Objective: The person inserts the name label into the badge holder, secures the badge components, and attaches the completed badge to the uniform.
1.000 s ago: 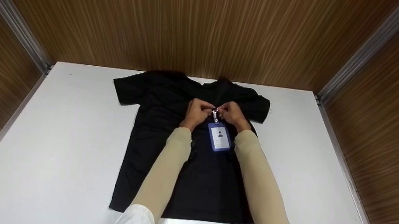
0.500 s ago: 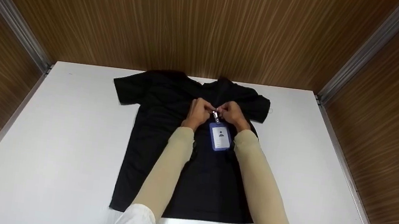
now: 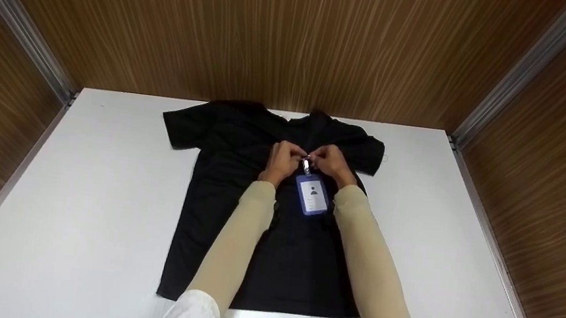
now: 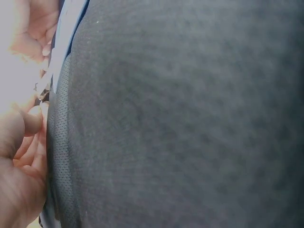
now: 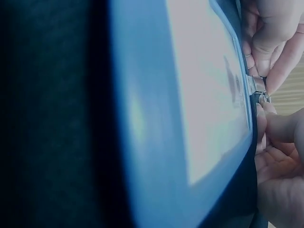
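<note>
A blue-framed ID badge (image 3: 313, 194) with a white card lies on a black short-sleeved shirt (image 3: 300, 280), below the neckline and right of the middle. Its metal clip (image 3: 306, 165) points up between both hands. From the left side, my left hand (image 3: 283, 160) pinches the clip's upper end with thumb and forefinger. My right hand (image 3: 332, 161) pinches at the same end from the right, with curled fingers. In the right wrist view, the clip (image 5: 259, 85) shows between the two sets of fingertips, and the badge (image 5: 152, 118) fills the middle, close up. Glare hides part of the left wrist view.
The shirt is spread on a white table (image 3: 94, 200), its collar near the back edge. Wood-grain panels (image 3: 298, 36) stand at the back and both sides, joined by metal corner rails (image 3: 529, 65).
My left hand has shifted slightly to the right, its fingers drawn closer together at the clip. The badge and shirt hardly move, and my right hand stays at the clip's upper end.
</note>
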{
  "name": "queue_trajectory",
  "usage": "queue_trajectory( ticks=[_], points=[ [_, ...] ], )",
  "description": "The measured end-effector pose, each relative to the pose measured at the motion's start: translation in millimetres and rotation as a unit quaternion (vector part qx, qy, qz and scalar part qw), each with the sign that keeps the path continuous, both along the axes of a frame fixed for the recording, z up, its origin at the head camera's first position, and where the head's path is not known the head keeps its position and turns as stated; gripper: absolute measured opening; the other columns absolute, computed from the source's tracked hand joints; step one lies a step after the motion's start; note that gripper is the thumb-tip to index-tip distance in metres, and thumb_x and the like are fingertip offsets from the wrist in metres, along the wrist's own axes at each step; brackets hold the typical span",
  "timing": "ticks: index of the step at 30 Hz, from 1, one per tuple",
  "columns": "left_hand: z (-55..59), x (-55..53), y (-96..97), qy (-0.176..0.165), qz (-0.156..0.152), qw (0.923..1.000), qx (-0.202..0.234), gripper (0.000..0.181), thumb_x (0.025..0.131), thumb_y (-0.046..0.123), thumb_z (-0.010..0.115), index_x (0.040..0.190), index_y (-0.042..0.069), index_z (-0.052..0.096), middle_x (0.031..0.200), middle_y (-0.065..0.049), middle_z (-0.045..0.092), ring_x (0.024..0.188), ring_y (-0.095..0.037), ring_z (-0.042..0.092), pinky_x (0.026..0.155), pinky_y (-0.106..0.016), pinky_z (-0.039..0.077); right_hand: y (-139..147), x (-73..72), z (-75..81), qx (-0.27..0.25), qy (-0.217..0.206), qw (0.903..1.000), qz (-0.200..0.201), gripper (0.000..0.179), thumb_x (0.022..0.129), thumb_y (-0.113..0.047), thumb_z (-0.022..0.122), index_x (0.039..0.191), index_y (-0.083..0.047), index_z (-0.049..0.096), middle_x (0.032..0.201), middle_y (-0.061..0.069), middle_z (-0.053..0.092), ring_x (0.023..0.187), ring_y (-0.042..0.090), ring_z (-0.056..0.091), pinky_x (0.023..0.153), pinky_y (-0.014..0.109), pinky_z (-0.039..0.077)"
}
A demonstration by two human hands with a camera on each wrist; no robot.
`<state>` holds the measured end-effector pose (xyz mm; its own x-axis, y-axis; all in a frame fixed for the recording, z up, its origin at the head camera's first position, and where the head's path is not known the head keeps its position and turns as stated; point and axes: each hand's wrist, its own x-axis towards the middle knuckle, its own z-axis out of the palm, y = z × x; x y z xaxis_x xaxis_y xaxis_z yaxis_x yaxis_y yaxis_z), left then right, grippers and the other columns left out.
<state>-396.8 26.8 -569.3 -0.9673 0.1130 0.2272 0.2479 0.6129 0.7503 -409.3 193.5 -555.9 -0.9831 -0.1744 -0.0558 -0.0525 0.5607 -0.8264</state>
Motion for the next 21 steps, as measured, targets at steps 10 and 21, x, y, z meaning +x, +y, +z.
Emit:
queue_trajectory(
  ticks=[10, 21],
  points=[
    [1.6, -2.0, -6.0, -0.01, 0.004, 0.9999, -0.01, 0.025, 0.095, -0.002, 0.065, 0.109, 0.01, 0.082, 0.115, -0.007, 0.079, 0.113, -0.022, 0.072, 0.099, -0.034, 0.056, -6.2, -2.3, -2.0, 0.014, 0.026, 0.9996, 0.004, 0.013, 0.095, -0.005, 0.068, 0.095, 0.002, 0.078, 0.084, 0.006, 0.075, 0.069, 0.007, 0.062, 0.067, 0.021, 0.052],
    [1.5, -3.3, -10.8, -0.03, 0.003, 0.9995, 0.01, 0.036, 0.095, -0.004, 0.064, 0.13, 0.005, 0.071, 0.11, -0.014, 0.077, 0.102, -0.025, 0.074, 0.094, -0.037, 0.058, -3.5, -5.1, -5.6, 0.03, 0.021, 0.9993, -0.005, 0.029, 0.095, -0.006, 0.068, 0.124, -0.004, 0.072, 0.095, 0.014, 0.07, 0.076, 0.013, 0.062, 0.069, 0.021, 0.048]
  ],
)
